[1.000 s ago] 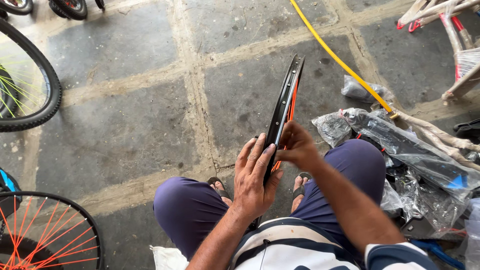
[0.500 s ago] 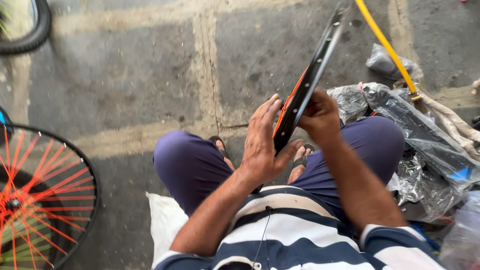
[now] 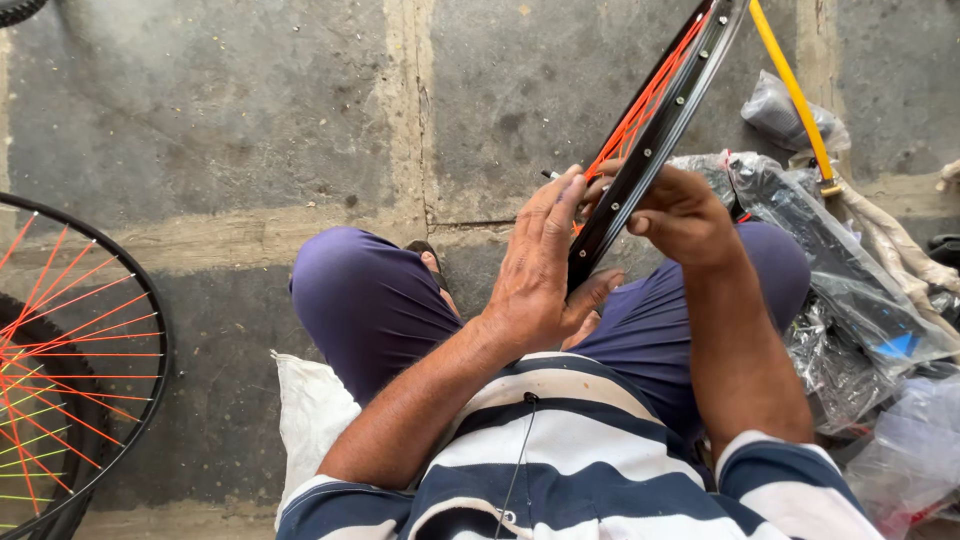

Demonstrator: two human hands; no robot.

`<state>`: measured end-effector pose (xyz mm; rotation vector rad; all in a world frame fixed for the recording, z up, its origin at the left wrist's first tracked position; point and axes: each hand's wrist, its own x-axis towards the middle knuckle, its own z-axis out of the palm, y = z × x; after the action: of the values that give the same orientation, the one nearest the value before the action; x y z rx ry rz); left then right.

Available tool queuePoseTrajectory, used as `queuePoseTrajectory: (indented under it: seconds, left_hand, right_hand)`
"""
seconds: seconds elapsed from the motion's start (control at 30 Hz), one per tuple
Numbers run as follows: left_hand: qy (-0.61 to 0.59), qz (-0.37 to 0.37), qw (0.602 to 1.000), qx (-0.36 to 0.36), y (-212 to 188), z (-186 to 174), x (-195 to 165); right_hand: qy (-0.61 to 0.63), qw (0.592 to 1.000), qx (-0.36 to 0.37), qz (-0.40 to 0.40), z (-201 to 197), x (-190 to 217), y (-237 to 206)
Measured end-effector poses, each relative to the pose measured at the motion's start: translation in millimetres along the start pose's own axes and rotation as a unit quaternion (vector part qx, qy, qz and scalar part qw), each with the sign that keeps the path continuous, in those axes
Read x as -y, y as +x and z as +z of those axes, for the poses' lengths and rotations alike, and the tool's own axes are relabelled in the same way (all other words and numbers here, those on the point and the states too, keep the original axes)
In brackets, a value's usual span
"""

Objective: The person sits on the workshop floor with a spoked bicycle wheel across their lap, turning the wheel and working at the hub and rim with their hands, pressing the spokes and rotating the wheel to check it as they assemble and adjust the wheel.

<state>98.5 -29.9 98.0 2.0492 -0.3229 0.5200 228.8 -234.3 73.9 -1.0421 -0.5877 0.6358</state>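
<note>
From my remote seat, starting at the far left, I see 1 finished-looking wheel (image 3: 70, 370) lying at the edge of the concrete floor (image 3: 220, 130), its black rim already filled with orange spokes and a few yellow-green ones lower down. A sliver of 1 tyre (image 3: 18, 8) shows in the top left corner. Beside the person's thigh sits 1 white sack (image 3: 310, 410).

Moving to the middle, the left hand (image 3: 540, 270) is spread almost flat, fingers (image 3: 560, 205) straight and pressed against the side of the black rim (image 3: 650, 140), thumb hooked under its lower edge. This rim stands tilted between the knees, rising toward the top right. I count only a small bundle of orange spokes (image 3: 645, 100) on it, and several holes along the rim look empty, so I judge the lacing to be early, with most spokes left to fit.

The right hand (image 3: 680, 215) curls around the rim's other side, fingers closed on it; whether it also pinches a spoke I cannot tell.

Further right: 1 yellow tube (image 3: 790, 90) and a heap of plastic bags (image 3: 850, 290), at least 3.
</note>
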Motion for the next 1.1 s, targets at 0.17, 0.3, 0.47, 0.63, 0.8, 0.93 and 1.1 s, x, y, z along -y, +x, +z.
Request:
queuePoseTrajectory:
  seconds: [0.17,0.3,0.47,0.63,0.8,0.93,1.1]
  left_hand:
    - [0.016,-0.02,1.0,0.011,0.5,0.7,0.9]
    - [0.019,-0.018,1.0,0.01,4.7,2.3,-0.8]
    - [0.024,-0.002,1.0,0.003,7.0,6.9,-0.6]
    - [0.013,-0.02,1.0,-0.005,0.8,2.2,5.1]
    - [-0.004,-0.018,1.0,-0.011,-4.0,-1.9,11.1]
    - [-0.02,-0.016,0.999,-0.024,-6.5,-3.3,16.5]
    - [-0.065,-0.021,0.998,-0.006,-10.2,-5.8,19.0]
  right_hand:
    - [-0.327,0.906,-0.173,-0.204,51.0,-14.4,13.2]
    - [-0.437,0.872,-0.126,-0.181,48.3,-2.3,13.3]
    - [-0.475,0.844,-0.163,-0.187,44.4,-21.0,20.1]
    - [-0.407,0.883,-0.177,-0.153,45.1,-46.2,23.6]
    - [-0.008,0.996,0.049,0.074,-2.4,-9.4,19.1]
    - [-0.14,0.975,-0.17,-0.027,25.0,-32.0,18.9]
    - [-0.534,0.751,-0.237,-0.307,62.3,-47.2,18.6]
